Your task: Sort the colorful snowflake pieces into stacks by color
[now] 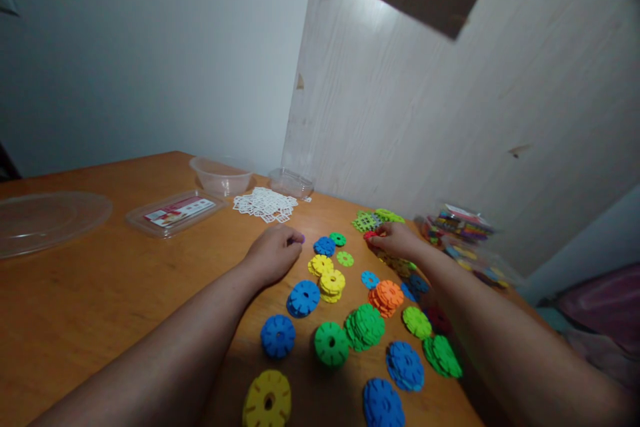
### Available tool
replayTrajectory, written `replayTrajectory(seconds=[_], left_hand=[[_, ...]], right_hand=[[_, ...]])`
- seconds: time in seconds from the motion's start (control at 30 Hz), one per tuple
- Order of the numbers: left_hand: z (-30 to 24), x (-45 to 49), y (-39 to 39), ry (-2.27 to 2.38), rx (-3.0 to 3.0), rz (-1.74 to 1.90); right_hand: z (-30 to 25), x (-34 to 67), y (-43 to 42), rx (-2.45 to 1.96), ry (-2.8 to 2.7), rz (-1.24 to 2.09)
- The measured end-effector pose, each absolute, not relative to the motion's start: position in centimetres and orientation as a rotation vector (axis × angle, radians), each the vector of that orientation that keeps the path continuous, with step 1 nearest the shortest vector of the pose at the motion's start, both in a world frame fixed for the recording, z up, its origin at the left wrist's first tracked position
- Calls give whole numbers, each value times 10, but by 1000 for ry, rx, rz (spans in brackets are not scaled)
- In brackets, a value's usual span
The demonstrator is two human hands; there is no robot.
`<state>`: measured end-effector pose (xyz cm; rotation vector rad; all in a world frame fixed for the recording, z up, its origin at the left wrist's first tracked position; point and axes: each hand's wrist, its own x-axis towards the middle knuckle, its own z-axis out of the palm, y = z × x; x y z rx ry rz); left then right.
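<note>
My left hand (273, 254) rests low over the table, left of the coloured discs. Between its thumb and fingers the edge of a small purple disc (303, 238) shows; the rest is hidden. Farther right, my right hand (399, 241) pinches a red notched disc (369, 235), partly covered by the fingers. Nearest the left hand are a blue stack (324, 246) and yellow discs (320, 265). Behind the right hand lie light green lattice pieces (366, 221). Closer to me stand stacks of green (365, 326), orange (386, 297) and blue (304, 298) notched discs.
White lattice pieces (265, 204) lie in a pile toward the back. Around them stand a clear bowl (223, 177), a clear container (291, 182) and a labelled lid (175, 212). A round clear lid (53, 217) is far left. Packages (463, 223) sit by the wall at right.
</note>
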<state>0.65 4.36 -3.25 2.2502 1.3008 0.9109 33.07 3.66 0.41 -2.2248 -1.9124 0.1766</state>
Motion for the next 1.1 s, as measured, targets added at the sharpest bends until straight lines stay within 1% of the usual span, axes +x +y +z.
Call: replayTrajectory(seconds=[0.2, 0.27, 0.37, 0.47, 0.6, 0.7, 0.77, 0.9, 0.97, 1.1], left_hand=[[-34, 6, 44, 1308, 2226, 902], [-35, 6, 45, 1311, 2216, 903], [-36, 7, 46, 1297, 2218, 911], [-36, 7, 46, 1287, 2200, 919], [-34, 7, 45, 1282, 2197, 892], [-33, 6, 46, 1290, 2215, 896], [-32, 6, 46, 1292, 2225, 902], [-29, 6, 43, 1295, 2219, 871], [-27, 6, 41, 1308, 2199, 865], [-25, 7, 39, 1312, 2188, 876]], right_hand=[[15, 315, 8, -2088, -2017, 334], [21, 314, -5, -2051, -2025, 338], [32, 325, -29, -2034, -2009, 324], [38, 344, -61, -2052, -1999, 385], [33, 367, -109, -2116, -1903, 555], [25, 370, -138, -2179, -1791, 553], [21, 365, -151, -2180, -1757, 536], [20, 360, -160, -2154, -1753, 650], [21, 365, -157, -2156, -1761, 597], [21, 382, -131, -2132, -1802, 367]])
